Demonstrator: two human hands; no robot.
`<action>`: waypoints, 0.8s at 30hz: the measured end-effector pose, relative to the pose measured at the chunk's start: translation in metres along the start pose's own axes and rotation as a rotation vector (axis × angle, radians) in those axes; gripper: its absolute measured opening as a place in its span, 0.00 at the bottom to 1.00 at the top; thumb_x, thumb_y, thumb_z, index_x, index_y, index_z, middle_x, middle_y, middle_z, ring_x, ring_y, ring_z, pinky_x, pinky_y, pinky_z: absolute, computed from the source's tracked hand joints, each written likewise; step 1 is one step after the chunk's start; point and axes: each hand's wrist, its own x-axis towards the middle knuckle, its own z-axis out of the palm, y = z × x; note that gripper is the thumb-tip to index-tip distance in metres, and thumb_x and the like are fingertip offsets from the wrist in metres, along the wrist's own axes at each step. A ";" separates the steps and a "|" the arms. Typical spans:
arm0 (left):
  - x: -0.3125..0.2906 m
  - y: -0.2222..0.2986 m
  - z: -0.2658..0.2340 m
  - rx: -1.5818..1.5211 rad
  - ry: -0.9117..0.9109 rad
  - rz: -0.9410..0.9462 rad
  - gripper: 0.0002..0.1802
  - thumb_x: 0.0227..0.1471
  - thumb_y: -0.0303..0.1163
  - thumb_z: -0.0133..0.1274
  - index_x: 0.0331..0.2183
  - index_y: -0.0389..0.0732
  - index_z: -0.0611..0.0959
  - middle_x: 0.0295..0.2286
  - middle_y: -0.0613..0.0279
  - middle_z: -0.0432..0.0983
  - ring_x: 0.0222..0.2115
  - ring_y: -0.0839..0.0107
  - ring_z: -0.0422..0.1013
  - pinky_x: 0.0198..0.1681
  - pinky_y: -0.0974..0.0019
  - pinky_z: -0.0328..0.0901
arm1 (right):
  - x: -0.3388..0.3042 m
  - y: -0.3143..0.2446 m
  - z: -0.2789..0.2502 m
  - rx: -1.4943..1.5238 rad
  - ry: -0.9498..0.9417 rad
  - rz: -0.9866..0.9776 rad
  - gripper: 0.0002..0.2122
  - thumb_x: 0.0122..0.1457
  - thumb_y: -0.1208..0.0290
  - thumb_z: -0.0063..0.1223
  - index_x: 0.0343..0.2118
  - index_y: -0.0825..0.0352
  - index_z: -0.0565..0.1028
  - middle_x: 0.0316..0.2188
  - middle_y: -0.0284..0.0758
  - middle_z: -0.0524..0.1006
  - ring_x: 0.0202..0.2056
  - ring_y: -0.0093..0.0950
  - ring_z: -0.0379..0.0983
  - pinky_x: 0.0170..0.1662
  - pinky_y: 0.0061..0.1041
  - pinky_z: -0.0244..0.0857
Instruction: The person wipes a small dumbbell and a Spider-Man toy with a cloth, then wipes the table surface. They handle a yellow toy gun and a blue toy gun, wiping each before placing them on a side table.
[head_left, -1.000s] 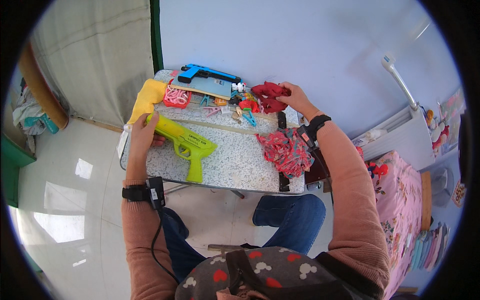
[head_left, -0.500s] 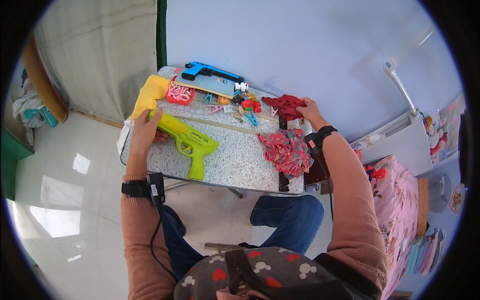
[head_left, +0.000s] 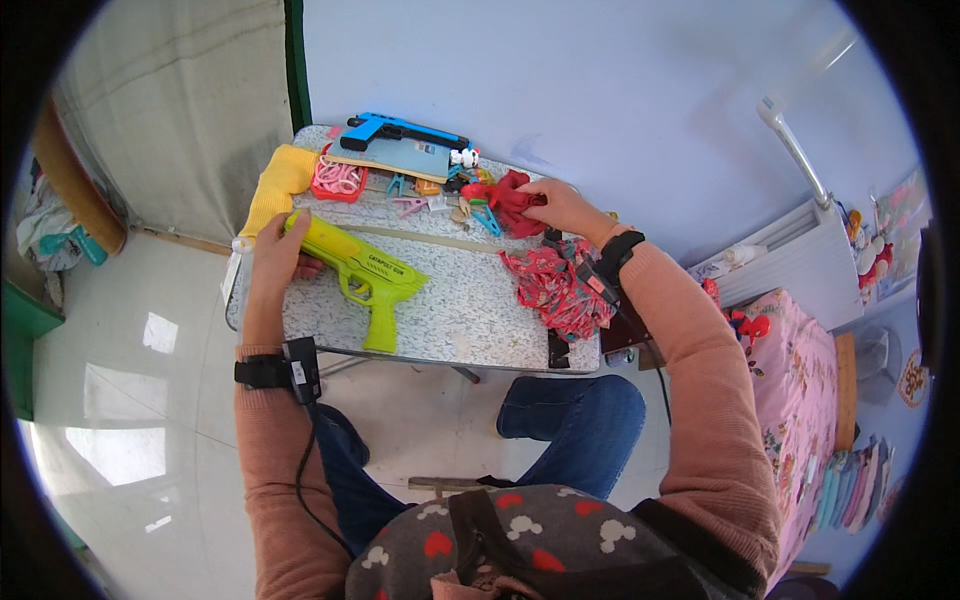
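Observation:
My left hand (head_left: 280,245) grips a yellow-green toy gun (head_left: 375,278) round its barrel end, over the left part of the speckled table (head_left: 465,320). The toy's handle points toward me. In my right hand (head_left: 560,208) the edge of a crumpled dark red cloth (head_left: 515,207) is pinched at the far right. This cloth lies against a blue clothespin (head_left: 487,221) and small toys. Nearer me, below my right wrist, sits a bunched red floral cloth (head_left: 560,290). Beside my left hand is a yellow knitted piece (head_left: 275,190).
Along the back are a blue and black toy gun (head_left: 400,130) on a book (head_left: 400,160), a red basket (head_left: 338,192) of pink bands, a pink clothespin (head_left: 409,206) and a small white figurine (head_left: 464,157). A wall stands behind; a pink floral bed (head_left: 790,400) is at right.
My right hand has moved left with the dark red cloth, which now lies closer to the small toys. My left hand still holds the toy gun. The whole view has shifted slightly.

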 end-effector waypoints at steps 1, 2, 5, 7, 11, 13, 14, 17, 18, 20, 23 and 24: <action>0.001 0.000 0.000 -0.040 -0.018 -0.025 0.33 0.62 0.51 0.57 0.55 0.33 0.75 0.30 0.57 0.82 0.17 0.72 0.77 0.18 0.71 0.72 | 0.002 -0.003 0.002 -0.079 0.013 -0.061 0.15 0.52 0.74 0.60 0.44 0.65 0.82 0.40 0.49 0.81 0.44 0.48 0.77 0.49 0.41 0.71; 0.001 -0.001 0.000 0.000 0.000 -0.003 0.33 0.62 0.51 0.57 0.55 0.33 0.75 0.30 0.57 0.82 0.17 0.72 0.77 0.18 0.71 0.72 | 0.002 -0.004 0.004 -0.148 0.036 -0.150 0.15 0.52 0.74 0.60 0.45 0.66 0.82 0.41 0.49 0.81 0.45 0.47 0.77 0.49 0.40 0.71; 0.003 -0.001 -0.002 0.011 -0.001 -0.013 0.33 0.62 0.52 0.58 0.55 0.33 0.75 0.30 0.57 0.82 0.17 0.72 0.77 0.19 0.71 0.72 | 0.005 0.001 0.006 -0.068 -0.068 -0.031 0.18 0.52 0.73 0.63 0.48 0.66 0.82 0.45 0.48 0.82 0.45 0.41 0.78 0.51 0.34 0.70; 0.003 -0.002 -0.002 -0.031 -0.017 -0.032 0.33 0.62 0.52 0.58 0.55 0.33 0.75 0.30 0.58 0.82 0.17 0.72 0.77 0.19 0.72 0.72 | 0.006 0.010 -0.001 0.195 -0.051 0.080 0.18 0.54 0.72 0.63 0.50 0.66 0.82 0.42 0.43 0.84 0.44 0.32 0.79 0.51 0.29 0.70; 0.002 -0.003 -0.002 -0.011 -0.018 0.002 0.33 0.62 0.51 0.57 0.55 0.33 0.75 0.31 0.57 0.81 0.17 0.73 0.77 0.19 0.72 0.73 | 0.007 0.026 -0.027 0.590 0.176 0.105 0.18 0.53 0.72 0.64 0.48 0.66 0.82 0.41 0.39 0.85 0.39 0.33 0.81 0.47 0.27 0.72; 0.003 -0.003 -0.002 -0.045 -0.030 -0.035 0.33 0.62 0.51 0.57 0.56 0.33 0.75 0.31 0.57 0.81 0.17 0.73 0.77 0.19 0.72 0.73 | 0.001 0.027 -0.035 0.277 0.187 0.132 0.18 0.52 0.72 0.63 0.47 0.66 0.82 0.40 0.42 0.85 0.38 0.37 0.82 0.46 0.29 0.74; 0.003 -0.002 -0.002 -0.001 -0.010 -0.010 0.33 0.62 0.51 0.57 0.56 0.33 0.75 0.31 0.57 0.81 0.17 0.73 0.77 0.19 0.72 0.73 | -0.001 0.027 -0.036 0.108 0.191 0.188 0.18 0.52 0.72 0.63 0.47 0.67 0.82 0.39 0.44 0.84 0.37 0.39 0.82 0.45 0.30 0.74; 0.003 -0.003 -0.002 0.006 -0.008 -0.011 0.34 0.62 0.51 0.57 0.57 0.33 0.74 0.31 0.57 0.81 0.17 0.73 0.77 0.20 0.72 0.73 | -0.016 0.024 -0.018 -0.065 -0.016 0.039 0.23 0.51 0.71 0.65 0.52 0.64 0.80 0.43 0.49 0.80 0.47 0.45 0.77 0.53 0.35 0.70; 0.003 -0.003 -0.002 0.006 -0.013 -0.007 0.34 0.62 0.51 0.57 0.57 0.33 0.74 0.31 0.57 0.81 0.17 0.73 0.77 0.20 0.72 0.73 | -0.020 0.025 -0.010 -0.183 -0.085 -0.023 0.24 0.50 0.70 0.65 0.53 0.63 0.79 0.44 0.49 0.79 0.48 0.46 0.75 0.55 0.36 0.68; 0.003 -0.002 -0.002 0.009 -0.016 -0.003 0.34 0.62 0.52 0.57 0.57 0.33 0.74 0.31 0.57 0.81 0.17 0.73 0.77 0.20 0.72 0.73 | -0.029 0.030 0.003 -0.199 -0.046 -0.016 0.23 0.50 0.70 0.66 0.52 0.60 0.80 0.43 0.49 0.75 0.50 0.47 0.72 0.58 0.39 0.66; 0.001 0.000 -0.002 0.018 -0.011 0.000 0.34 0.62 0.52 0.57 0.57 0.33 0.74 0.31 0.57 0.81 0.18 0.72 0.77 0.20 0.72 0.73 | -0.031 0.046 0.001 -0.212 -0.035 -0.050 0.21 0.49 0.72 0.64 0.50 0.59 0.81 0.41 0.47 0.76 0.49 0.48 0.73 0.55 0.40 0.67; 0.001 0.001 -0.002 0.022 -0.011 -0.004 0.34 0.62 0.52 0.57 0.56 0.33 0.74 0.31 0.57 0.81 0.18 0.72 0.77 0.20 0.72 0.73 | -0.031 0.052 -0.003 -0.226 -0.032 -0.049 0.20 0.49 0.72 0.63 0.49 0.59 0.81 0.41 0.47 0.76 0.48 0.48 0.73 0.55 0.40 0.67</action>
